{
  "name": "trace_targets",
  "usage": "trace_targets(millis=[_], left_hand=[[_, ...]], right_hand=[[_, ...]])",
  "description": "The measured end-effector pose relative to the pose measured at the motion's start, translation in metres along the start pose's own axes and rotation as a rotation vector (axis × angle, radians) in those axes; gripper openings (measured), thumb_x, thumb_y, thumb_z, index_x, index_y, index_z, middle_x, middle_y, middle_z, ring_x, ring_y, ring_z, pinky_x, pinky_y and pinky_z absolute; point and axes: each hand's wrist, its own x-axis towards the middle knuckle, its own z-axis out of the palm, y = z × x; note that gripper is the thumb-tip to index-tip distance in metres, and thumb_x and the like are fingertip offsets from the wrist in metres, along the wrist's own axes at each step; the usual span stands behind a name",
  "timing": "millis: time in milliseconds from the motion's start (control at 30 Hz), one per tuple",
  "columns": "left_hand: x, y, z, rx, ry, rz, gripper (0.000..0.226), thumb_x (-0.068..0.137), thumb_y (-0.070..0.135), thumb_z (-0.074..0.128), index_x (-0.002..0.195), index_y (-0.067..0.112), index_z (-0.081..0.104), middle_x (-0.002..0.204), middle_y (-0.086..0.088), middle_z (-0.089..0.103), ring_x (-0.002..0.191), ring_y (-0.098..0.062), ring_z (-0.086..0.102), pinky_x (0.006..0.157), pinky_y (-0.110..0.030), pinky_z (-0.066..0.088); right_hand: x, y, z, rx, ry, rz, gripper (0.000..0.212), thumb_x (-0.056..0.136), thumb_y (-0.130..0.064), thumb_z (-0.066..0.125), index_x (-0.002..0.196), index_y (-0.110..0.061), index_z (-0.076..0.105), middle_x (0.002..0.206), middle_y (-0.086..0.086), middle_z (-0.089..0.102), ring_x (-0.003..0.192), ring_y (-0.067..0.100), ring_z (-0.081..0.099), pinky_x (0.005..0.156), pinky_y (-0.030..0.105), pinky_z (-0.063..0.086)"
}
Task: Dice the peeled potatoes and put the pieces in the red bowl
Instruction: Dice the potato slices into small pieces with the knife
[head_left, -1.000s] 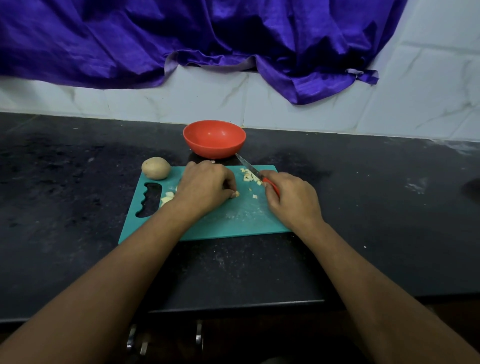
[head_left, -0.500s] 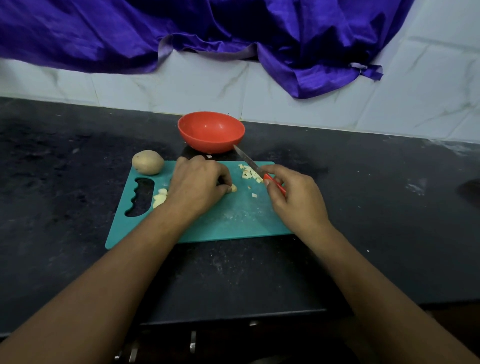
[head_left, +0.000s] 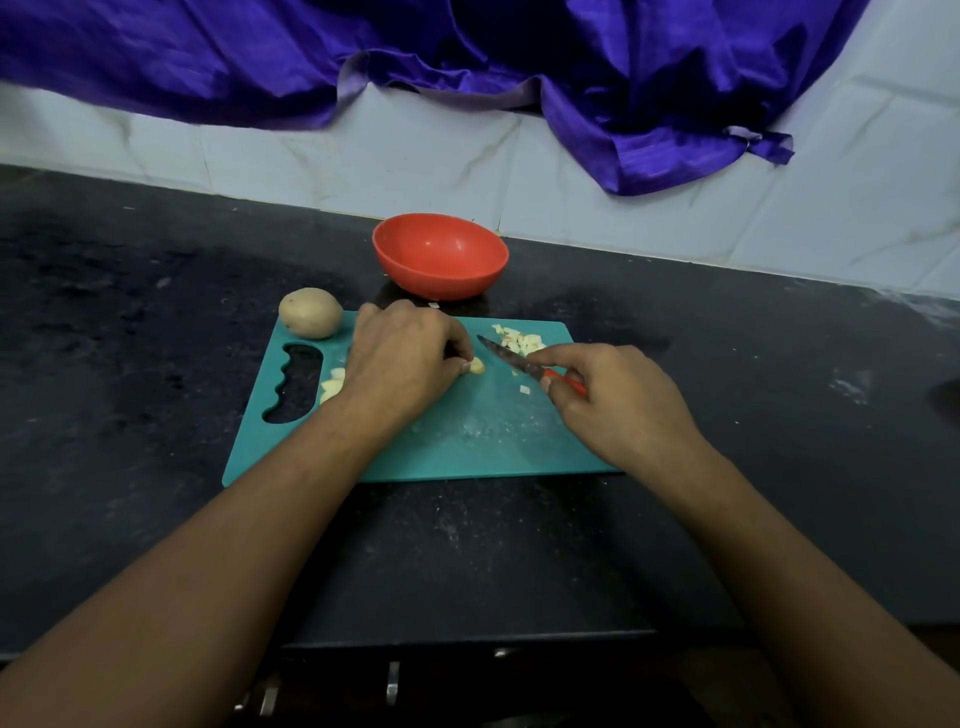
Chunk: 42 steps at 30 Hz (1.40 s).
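Potato piece (head_left: 475, 366), small and pale, sits mid-board on the teal cutting board (head_left: 467, 447), pinched under the curled fingertips of the left hand (head_left: 402, 358). It looks firm, light and probably slick, best pinned from above, back from the cut. The right hand (head_left: 618, 400) grips the knife (head_left: 506, 356) by its red handle; the blade runs diagonally, its tip pointing far-left, just beside the piece. Diced bits (head_left: 522, 341) lie short of the red bowl (head_left: 440, 257).

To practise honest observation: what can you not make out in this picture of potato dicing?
Head view only.
Pale peeled potato piece: mostly covered by the left hand.
Red-handled steel knife: handle largely inside the right hand.
Pale cut potato bits beside left wrist: partly behind it, too small to count.
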Motion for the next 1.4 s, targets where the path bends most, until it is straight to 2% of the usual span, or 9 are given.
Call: trace_targets(millis=[233,400,500,633,767,967,1067,1233,1400], left_hand=[[0.001,-0.001,0.003,0.04,0.042,-0.023,0.025,0.087,0.06,0.071,0.097,0.037,0.076,0.093,0.013,0.072,0.101,-0.016,0.059,0.086,-0.04,0.035],[0.005,0.0,0.004,0.044,0.02,-0.041,0.023,0.087,0.059,0.072,0.096,0.038,0.076,0.095,0.014,0.072,0.102,-0.016,0.06,0.086,-0.04,0.035],[0.01,0.0,0.001,0.017,-0.028,-0.055,0.021,0.085,0.058,0.074,0.09,0.037,0.076,0.092,0.015,0.073,0.1,-0.014,0.062,0.088,-0.04,0.035],[0.017,0.0,-0.004,-0.05,-0.12,-0.071,0.018,0.083,0.053,0.078,0.083,0.035,0.075,0.087,0.018,0.071,0.097,-0.011,0.062,0.095,-0.044,0.039],[0.015,-0.005,0.001,-0.104,-0.095,-0.075,0.019,0.084,0.054,0.077,0.084,0.035,0.076,0.088,0.018,0.071,0.099,-0.011,0.062,0.097,-0.045,0.041],[0.012,-0.008,0.004,-0.142,-0.064,-0.072,0.021,0.083,0.056,0.078,0.081,0.035,0.076,0.085,0.017,0.071,0.097,-0.011,0.063,0.095,-0.043,0.041],[0.012,-0.009,0.004,-0.148,-0.057,-0.067,0.021,0.083,0.056,0.077,0.083,0.035,0.077,0.086,0.016,0.072,0.096,-0.011,0.062,0.094,-0.042,0.04],[0.012,-0.009,0.004,-0.143,-0.059,-0.066,0.02,0.083,0.055,0.077,0.082,0.036,0.078,0.084,0.017,0.071,0.094,-0.01,0.063,0.094,-0.043,0.042],[0.014,-0.009,0.002,-0.137,-0.081,-0.067,0.013,0.084,0.052,0.078,0.085,0.038,0.078,0.075,0.024,0.059,0.093,-0.008,0.06,0.097,-0.043,0.043]], right_hand=[[0.004,-0.014,-0.008,-0.109,-0.007,-0.022,0.037,0.101,-0.033,0.05,0.134,-0.046,0.063,0.116,-0.002,0.071,0.093,0.022,0.064,0.065,0.033,0.041],[0.007,-0.019,-0.01,-0.101,-0.01,-0.018,0.035,0.099,-0.032,0.053,0.129,-0.044,0.067,0.112,-0.003,0.071,0.081,0.018,0.055,0.063,0.032,0.038],[0.009,-0.021,-0.011,-0.091,-0.018,-0.017,0.034,0.099,-0.03,0.055,0.127,-0.042,0.068,0.109,-0.005,0.072,0.077,0.017,0.057,0.061,0.031,0.039],[0.013,-0.024,-0.014,-0.084,-0.041,-0.014,0.033,0.096,-0.028,0.058,0.123,-0.042,0.071,0.112,-0.005,0.072,0.091,0.021,0.064,0.068,0.031,0.043],[0.017,-0.028,-0.019,-0.109,-0.066,-0.028,0.029,0.094,-0.025,0.06,0.114,-0.04,0.075,0.104,-0.006,0.073,0.083,0.018,0.061,0.066,0.032,0.046],[0.024,-0.039,-0.025,-0.16,-0.067,-0.058,0.026,0.088,-0.019,0.061,0.105,-0.031,0.077,0.098,-0.003,0.072,0.088,0.023,0.066,0.076,0.039,0.059],[0.028,-0.047,-0.024,-0.201,-0.078,-0.069,0.023,0.086,-0.016,0.059,0.099,-0.025,0.076,0.093,-0.001,0.072,0.083,0.024,0.066,0.073,0.039,0.059],[0.022,-0.049,-0.02,-0.279,-0.076,-0.095,0.024,0.09,-0.016,0.058,0.104,-0.026,0.075,0.083,-0.001,0.064,0.073,0.023,0.059,0.058,0.032,0.045],[-0.002,-0.034,-0.023,-0.319,-0.111,-0.139,0.033,0.095,-0.021,0.055,0.121,-0.031,0.072,0.101,0.002,0.067,0.082,0.024,0.06,0.068,0.035,0.053]])
